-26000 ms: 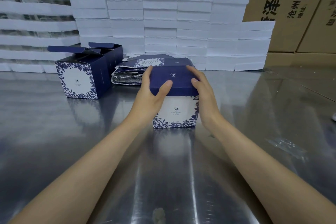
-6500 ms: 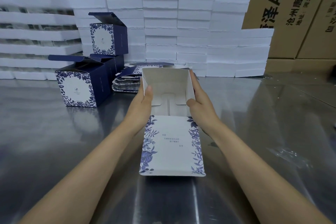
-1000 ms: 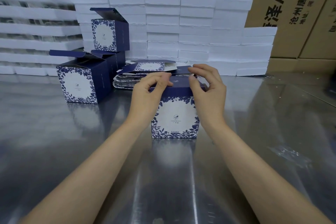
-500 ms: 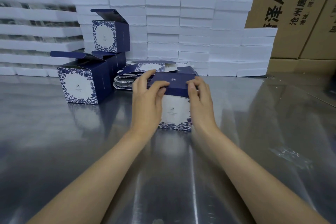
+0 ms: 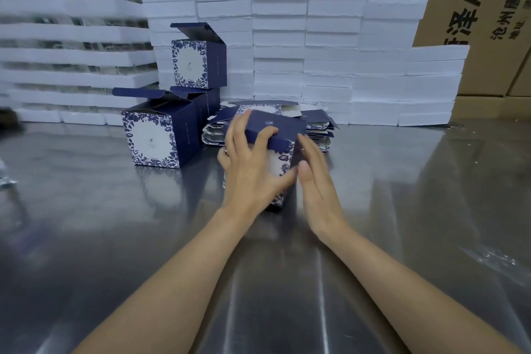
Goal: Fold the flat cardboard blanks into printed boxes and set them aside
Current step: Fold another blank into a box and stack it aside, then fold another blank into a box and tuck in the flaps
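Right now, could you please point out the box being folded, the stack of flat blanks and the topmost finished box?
box being folded (image 5: 275, 126), head view, navy lid.
stack of flat blanks (image 5: 317, 126), head view, right edge.
topmost finished box (image 5: 189, 64), head view, printed front.

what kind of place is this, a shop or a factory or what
Most likely a packing area in a small factory or warehouse. Large brown shipping cartons line the back, white foam trays are stacked in rows, and a pile of flat blanks sits on a steel worktable beside folded printed boxes.

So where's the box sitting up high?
In the head view, left of centre, the raised box sits atop the folded boxes, against the white foam stacks.
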A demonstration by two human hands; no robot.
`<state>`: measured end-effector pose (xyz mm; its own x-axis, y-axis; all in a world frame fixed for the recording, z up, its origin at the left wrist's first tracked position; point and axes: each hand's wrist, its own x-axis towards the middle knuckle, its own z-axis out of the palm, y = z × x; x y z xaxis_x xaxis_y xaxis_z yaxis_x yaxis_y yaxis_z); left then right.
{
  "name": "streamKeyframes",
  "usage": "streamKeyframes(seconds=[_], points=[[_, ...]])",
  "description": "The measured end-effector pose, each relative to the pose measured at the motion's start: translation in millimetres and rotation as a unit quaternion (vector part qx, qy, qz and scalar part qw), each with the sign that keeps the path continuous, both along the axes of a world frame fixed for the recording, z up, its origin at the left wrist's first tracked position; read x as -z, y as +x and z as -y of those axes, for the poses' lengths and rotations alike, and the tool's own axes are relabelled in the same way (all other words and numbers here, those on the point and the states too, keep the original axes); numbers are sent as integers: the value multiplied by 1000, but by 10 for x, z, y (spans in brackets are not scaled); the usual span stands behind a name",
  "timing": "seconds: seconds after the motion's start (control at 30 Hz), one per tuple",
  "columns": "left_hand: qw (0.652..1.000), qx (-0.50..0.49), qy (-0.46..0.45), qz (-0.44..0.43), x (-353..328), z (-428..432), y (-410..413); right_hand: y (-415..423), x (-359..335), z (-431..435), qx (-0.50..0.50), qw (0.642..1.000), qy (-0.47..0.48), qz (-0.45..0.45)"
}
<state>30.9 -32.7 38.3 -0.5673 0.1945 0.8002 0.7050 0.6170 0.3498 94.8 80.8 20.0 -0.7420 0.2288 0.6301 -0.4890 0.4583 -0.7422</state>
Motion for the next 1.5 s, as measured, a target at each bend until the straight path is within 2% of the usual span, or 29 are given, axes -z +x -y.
streamKeyframes(seconds=[0.07, 0.13, 0.2, 0.27, 0.4, 0.53, 0.77, 0.87, 0.93, 1.0, 1.07, 1.13, 1.2, 1.23, 1.33, 1.4, 1.5], points=[[993, -28, 62, -96, -196, 152, -109, -55, 75, 4, -1, 998, 53, 20], [971, -62, 150, -175, -525, 313, -288, -117, 123, -10, 3, 990, 136, 43], [960, -112, 172, -189, -932, 484, -578, -171, 165, -5, 4, 978, 201, 61], [971, -162, 130, -115, -1301, 647, -960, -208, 204, 2, 8, 971, 229, 67], [985, -170, 11, 32, -1631, 841, -1721, -231, 205, 4, 17, 970, 234, 67], [972, -205, -84, 78, -1519, 919, -2209, -233, 176, 6, 4, 972, 222, 78], [957, -231, -103, 141, -1369, 731, -2562, -277, 182, -22, -11, 971, 224, 88], [942, -253, -137, 176, -1391, 705, -2553, -291, 186, -16, -7, 969, 228, 93], [942, -234, -144, 193, -1440, 700, -2465, -291, 197, -15, -3, 969, 229, 94], [950, -237, -109, 172, -1457, 634, -2288, -292, 203, -16, 7, 970, 221, 101], [967, -229, -53, 98, -1354, 431, -1971, -330, 191, -28, 25, 969, 225, 101], [991, -108, 23, 73, -1061, 130, -1533, -427, 140, -42, 46, 963, 240, 115], [989, 9, 70, 128, -605, -112, -1027, -564, 64, -50, 67, 952, 262, 147], [984, 32, 88, 153, -365, -168, -807, -629, 40, -44, 81, 944, 274, 164], [965, -9, 98, 245, 159, -192, -448, -712, 23, -36, 116, 933, 299, 164], [949, -37, 73, 303, 268, -147, -405, -692, 54, -59, 112, 948, 269, 127], [957, -11, 5, 289, 260, -136, -408, -694, 80, -111, 138, 952, 255, 96]])
